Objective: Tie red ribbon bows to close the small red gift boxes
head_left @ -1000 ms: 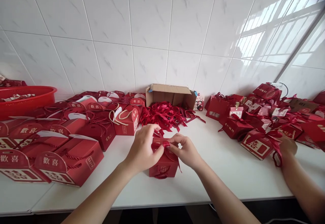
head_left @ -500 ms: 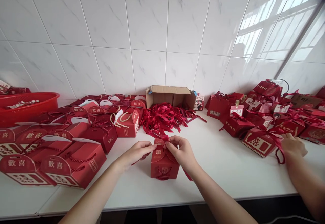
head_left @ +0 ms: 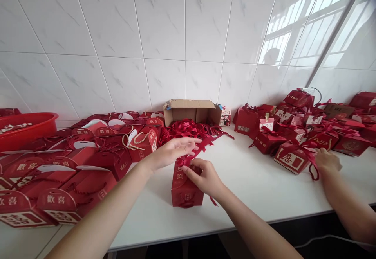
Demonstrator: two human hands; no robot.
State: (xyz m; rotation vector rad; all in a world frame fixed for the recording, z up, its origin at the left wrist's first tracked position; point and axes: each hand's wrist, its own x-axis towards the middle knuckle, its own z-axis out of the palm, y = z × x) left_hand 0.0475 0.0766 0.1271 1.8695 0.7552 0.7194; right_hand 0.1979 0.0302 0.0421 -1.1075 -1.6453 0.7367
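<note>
A small red gift box (head_left: pixel 187 190) with gold characters stands upright on the table in front of me. Red ribbon (head_left: pixel 205 144) runs from its top toward the far right, and a loose end hangs at its right side. My right hand (head_left: pixel 204 175) is closed at the top of the box, pinching the ribbon with thumb and fingers. Above the box, my left hand (head_left: pixel 174 151) has its fingers stretched to the right with the ribbon at the fingertips; its grip is partly hidden.
Behind the box, a pile of red ribbons (head_left: pixel 188 128) spills from an open cardboard box (head_left: pixel 190 104). Red gift boxes (head_left: pixel 78 192) crowd the left, beside a red basin (head_left: pixel 44 124). Ribboned boxes (head_left: pixel 292 159) fill the right, where another person's hand (head_left: pixel 327 161) touches the table.
My left hand has moved up and right, from the box's left side to above it, carrying ribbon across. My right hand stays at the top. The view has shifted slightly.
</note>
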